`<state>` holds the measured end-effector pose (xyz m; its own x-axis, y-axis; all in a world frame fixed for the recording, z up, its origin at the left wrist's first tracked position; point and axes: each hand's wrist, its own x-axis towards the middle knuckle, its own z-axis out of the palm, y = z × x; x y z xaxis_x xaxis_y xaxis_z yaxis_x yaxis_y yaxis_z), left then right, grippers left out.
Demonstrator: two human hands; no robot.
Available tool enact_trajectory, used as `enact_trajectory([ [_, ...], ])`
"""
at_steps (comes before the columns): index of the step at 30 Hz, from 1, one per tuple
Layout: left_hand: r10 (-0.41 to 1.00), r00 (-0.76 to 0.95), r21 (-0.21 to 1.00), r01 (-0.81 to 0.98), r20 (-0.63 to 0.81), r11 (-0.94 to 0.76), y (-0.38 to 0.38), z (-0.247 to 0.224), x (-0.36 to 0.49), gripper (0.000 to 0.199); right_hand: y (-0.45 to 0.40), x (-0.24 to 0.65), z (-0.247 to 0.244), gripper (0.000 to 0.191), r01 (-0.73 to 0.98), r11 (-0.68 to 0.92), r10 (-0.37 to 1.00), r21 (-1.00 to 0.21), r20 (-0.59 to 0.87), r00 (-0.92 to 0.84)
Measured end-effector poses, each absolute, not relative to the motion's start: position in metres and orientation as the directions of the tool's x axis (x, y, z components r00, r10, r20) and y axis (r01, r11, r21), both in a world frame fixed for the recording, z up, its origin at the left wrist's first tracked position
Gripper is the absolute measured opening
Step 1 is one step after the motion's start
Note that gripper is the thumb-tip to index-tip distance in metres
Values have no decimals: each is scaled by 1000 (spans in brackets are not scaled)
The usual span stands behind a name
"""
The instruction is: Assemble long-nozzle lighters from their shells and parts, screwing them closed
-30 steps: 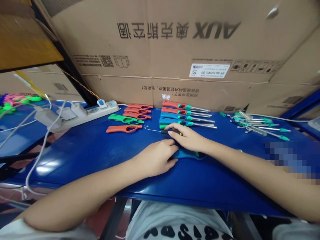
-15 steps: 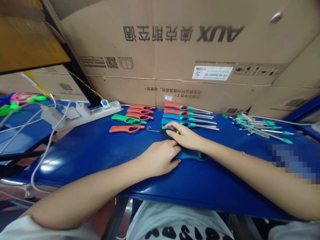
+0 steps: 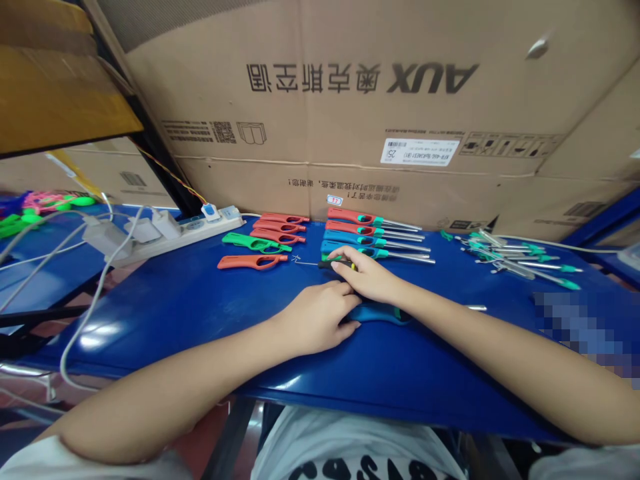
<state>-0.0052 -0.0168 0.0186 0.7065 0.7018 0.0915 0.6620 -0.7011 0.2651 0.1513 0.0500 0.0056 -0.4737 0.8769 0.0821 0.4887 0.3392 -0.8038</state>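
My left hand point(image 3: 323, 319) is closed around the handle end of a blue gas lighter point(image 3: 377, 314) lying across the table in front of me. Part of that lighter is hidden under my right forearm, and a metal tube tip point(image 3: 477, 308) shows on the forearm's far side. Just above, my right hand point(image 3: 367, 272) has its fingers on the black handle of a screwdriver point(image 3: 327, 265), whose thin shaft points left. Both hands touch each other. Small screws point(image 3: 296, 258) lie in a little cluster by the screwdriver's tip.
Several red and green lighter handles point(image 3: 253, 262) lie at left, beside assembled lighters with metal tubes point(image 3: 375, 233). Loose tubes with green ends point(image 3: 520, 253) are piled at right. A power strip point(image 3: 195, 230) with plugs and cables sits at back left. A large cardboard box point(image 3: 310, 100) stands behind.
Both hands keep nearly the same place and hold. The view has shifted slightly, and more of the metal tip shows beyond my right forearm.
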Motion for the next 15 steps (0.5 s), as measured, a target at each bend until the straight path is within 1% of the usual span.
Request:
enact_trajectory([
  [4,695,711,259,656,102,-709,-16,18,-5,33,49,151,6,18,415,351,883,-839,148,-445],
  [6,693,713,247,657,105,-713,-16,18,-5,31,46,153,11,17,359,349,893,-865,192,-407],
  [8,693,713,226,661,107,-715,-16,18,-5,28,41,156,20,19,284,314,914,-906,208,-348],
  [12,687,716,218,656,125,-723,-16,16,-4,27,22,171,39,25,41,163,963,-986,150,-225],
  [15,668,728,270,619,154,-737,-15,10,-1,32,10,188,49,26,-173,136,981,-976,156,-111],
])
